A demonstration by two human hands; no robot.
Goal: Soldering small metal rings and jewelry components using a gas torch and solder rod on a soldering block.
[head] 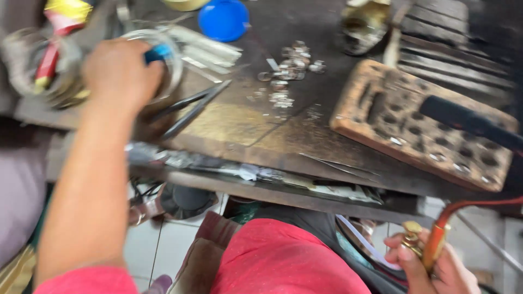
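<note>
Head view: left hand is clenched on a blue-handled tool over a clear bowl at the bench's far left corner; right hand grasps a brass torch below the near edge, at the lap. Judged advice: keep the torch tip clear of the red cloth; steady the tool grip before lifting; avoid the tweezers beside the bowl; rings lie mid-bench, well apart.
</note>
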